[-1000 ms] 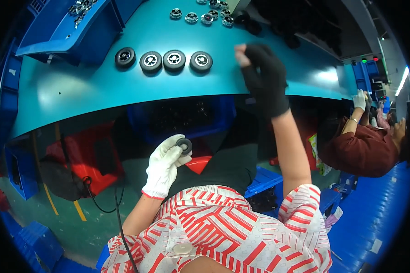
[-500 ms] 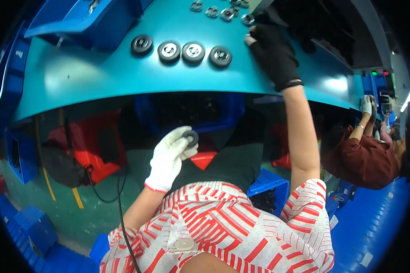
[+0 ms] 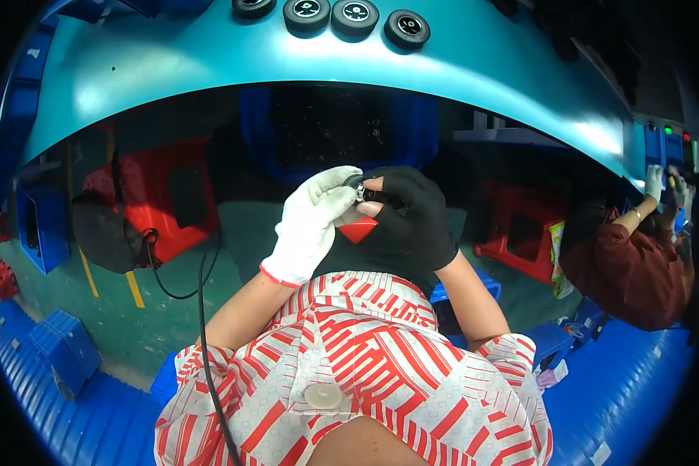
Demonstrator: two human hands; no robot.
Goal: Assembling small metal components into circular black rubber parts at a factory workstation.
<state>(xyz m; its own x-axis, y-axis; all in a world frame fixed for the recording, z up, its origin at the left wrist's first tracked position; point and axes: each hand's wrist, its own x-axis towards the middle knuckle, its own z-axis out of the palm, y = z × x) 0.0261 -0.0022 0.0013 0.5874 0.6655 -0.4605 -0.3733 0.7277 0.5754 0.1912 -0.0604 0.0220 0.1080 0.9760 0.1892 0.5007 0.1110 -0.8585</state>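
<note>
In front of my chest my two hands meet, below the near edge of the teal table [image 3: 210, 58]. My left hand [image 3: 307, 221], in a white glove, pinches a small black rubber tyre [image 3: 352, 181]. Against the tyre my right hand [image 3: 415, 206], in a black glove with bare fingertips, holds a small silver wheel hub [image 3: 360, 193]. Fingers cover much of both parts, so I cannot tell how far the hub sits in the tyre. On the table stands a row of several black wheels with hubs in them, one being this wheel [image 3: 407, 29].
Beneath the table edge is a blue bin [image 3: 258, 136] with dark parts inside. Red stools stand left [image 3: 198, 186] and right [image 3: 489, 248]. A black cable [image 3: 203, 326] hangs by my left arm. A co-worker in a dark red top [image 3: 629, 272] works at far right.
My right hand has come back from the far right of the table to meet my left hand, bringing a silver hub. The view has tipped down, so the table sits higher.
</note>
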